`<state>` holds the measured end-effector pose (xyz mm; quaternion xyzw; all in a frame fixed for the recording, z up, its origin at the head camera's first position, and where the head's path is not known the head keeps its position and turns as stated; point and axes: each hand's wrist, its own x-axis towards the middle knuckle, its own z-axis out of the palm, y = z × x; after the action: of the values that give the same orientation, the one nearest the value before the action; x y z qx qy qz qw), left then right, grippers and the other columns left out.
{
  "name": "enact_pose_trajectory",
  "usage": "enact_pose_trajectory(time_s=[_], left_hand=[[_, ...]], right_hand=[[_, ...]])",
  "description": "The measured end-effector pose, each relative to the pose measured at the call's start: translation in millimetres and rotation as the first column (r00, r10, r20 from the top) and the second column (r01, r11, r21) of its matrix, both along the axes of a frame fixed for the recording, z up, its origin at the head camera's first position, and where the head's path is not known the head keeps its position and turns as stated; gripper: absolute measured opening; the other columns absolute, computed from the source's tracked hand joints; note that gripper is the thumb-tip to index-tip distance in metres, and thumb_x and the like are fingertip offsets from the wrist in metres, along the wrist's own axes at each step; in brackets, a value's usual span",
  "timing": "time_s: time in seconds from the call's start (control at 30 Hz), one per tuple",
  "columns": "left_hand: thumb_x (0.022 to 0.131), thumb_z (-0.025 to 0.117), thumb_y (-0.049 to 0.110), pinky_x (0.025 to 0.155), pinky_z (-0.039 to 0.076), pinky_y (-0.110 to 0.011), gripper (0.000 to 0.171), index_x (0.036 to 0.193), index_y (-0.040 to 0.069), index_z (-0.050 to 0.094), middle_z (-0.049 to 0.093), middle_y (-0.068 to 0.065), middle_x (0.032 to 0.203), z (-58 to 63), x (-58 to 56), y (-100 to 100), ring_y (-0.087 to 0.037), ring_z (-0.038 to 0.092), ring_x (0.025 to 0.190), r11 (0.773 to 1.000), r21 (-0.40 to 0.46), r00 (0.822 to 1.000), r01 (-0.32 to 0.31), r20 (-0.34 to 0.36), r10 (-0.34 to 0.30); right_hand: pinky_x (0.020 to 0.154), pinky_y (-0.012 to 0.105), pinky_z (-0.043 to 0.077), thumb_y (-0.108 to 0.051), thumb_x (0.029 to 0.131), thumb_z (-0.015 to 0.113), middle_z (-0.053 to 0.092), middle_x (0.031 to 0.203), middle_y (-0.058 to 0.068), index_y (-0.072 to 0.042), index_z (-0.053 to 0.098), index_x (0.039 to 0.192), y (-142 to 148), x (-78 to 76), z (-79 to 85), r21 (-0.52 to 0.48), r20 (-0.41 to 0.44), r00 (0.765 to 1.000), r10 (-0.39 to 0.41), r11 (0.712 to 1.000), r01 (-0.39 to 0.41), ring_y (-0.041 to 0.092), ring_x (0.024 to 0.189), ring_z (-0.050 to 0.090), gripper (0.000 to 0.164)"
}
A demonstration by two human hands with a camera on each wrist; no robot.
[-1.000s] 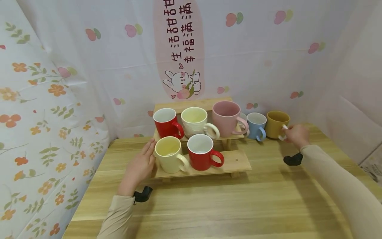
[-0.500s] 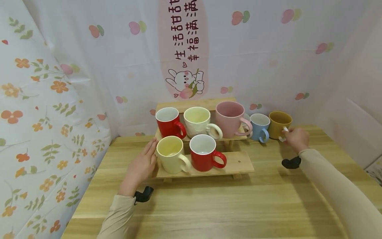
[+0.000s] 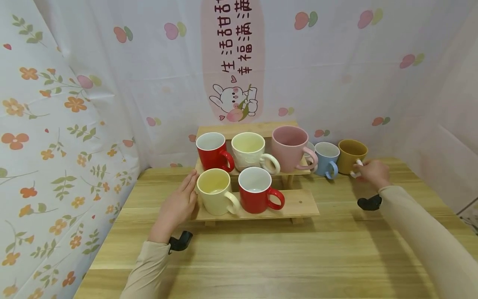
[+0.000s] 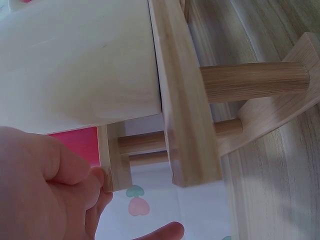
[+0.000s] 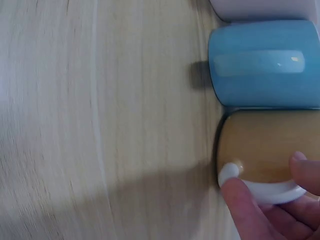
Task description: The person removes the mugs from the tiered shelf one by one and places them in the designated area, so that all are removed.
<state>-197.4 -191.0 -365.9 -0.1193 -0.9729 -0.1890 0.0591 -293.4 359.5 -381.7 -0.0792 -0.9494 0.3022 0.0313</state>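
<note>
In the head view my right hand [image 3: 374,174] holds the white handle [image 3: 357,166] of a mustard-yellow mug [image 3: 351,155] that stands on the table at the right. Seen from the right wrist, thumb and fingers are around that handle [image 5: 275,192], and a light blue mug [image 5: 265,65] stands right beside the mustard one. My left hand [image 3: 178,205] lies along the left end of a two-step wooden rack [image 3: 298,203], beside a pale yellow mug [image 3: 214,193]. In the left wrist view, its fingertips touch the end of a rack board [image 4: 114,165].
A red mug [image 3: 254,193] shares the rack's lower step. The upper step bears another red mug [image 3: 210,153], a cream mug [image 3: 247,154] and a large pink mug [image 3: 287,151]. A pale mug is mostly hidden behind the pink one. A printed curtain [image 3: 168,83] hangs behind the table [image 3: 239,257].
The head view has shifted a little, so the rack and mugs appear slightly farther right. Both hands keep their places at the mug handle and the rack's end.
</note>
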Motion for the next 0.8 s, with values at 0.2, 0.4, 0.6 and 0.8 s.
enact_pose_trajectory(time_s=[0.2,0.4,0.6,0.8], left_hand=[[0.102,0.029,0.019,0.106,0.038,-0.053,0.051,0.151,0.007,0.027,0.021,-0.007,0.159,0.2,-0.1,1,-0.035,0.04,0.135,1.0,0.009,1.0,0.0,0.005,0.0],[0.101,0.029,0.019,0.105,0.038,-0.053,0.051,0.151,0.007,0.027,0.022,-0.008,0.159,0.6,0.4,1,-0.035,0.041,0.134,1.0,0.006,1.0,-0.004,0.006,0.004],[0.102,0.028,0.02,0.106,0.037,-0.053,0.052,0.151,0.008,0.026,0.02,-0.007,0.159,0.9,0.4,2,-0.035,0.04,0.135,1.0,-0.004,1.0,-0.003,0.021,0.003],[0.102,0.029,0.02,0.106,0.037,-0.053,0.052,0.152,0.007,0.025,0.02,-0.007,0.16,1.6,1.8,1,-0.036,0.039,0.136,1.0,0.011,1.0,-0.004,0.026,0.003]], right_hand=[[0.061,0.02,0.04,-0.023,0.095,0.052,0.07,0.061,0.007,0.018,0.058,0.107,3,3.4,7.4,-0.032,0.057,0.997,0.047,0.998,-0.045,0.015,0.055,0.069,0.044],[0.069,0.036,0.039,-0.022,0.093,0.055,0.068,0.057,0.005,0.018,0.061,0.099,1,4.7,8.8,0.014,0.057,0.998,0.03,0.999,-0.031,0.02,0.058,0.07,0.041],[0.058,0.032,0.043,-0.026,0.095,0.05,0.069,0.061,0.012,0.018,0.063,0.101,3,14.1,16.0,0.102,-0.003,1.0,-0.019,0.995,0.019,0.021,0.056,0.068,0.046],[0.058,0.033,0.045,-0.029,0.096,0.05,0.071,0.072,0.018,0.015,0.064,0.106,4,19.7,26.6,0.097,-0.054,0.998,-0.043,0.994,0.049,0.025,0.06,0.07,0.047]])
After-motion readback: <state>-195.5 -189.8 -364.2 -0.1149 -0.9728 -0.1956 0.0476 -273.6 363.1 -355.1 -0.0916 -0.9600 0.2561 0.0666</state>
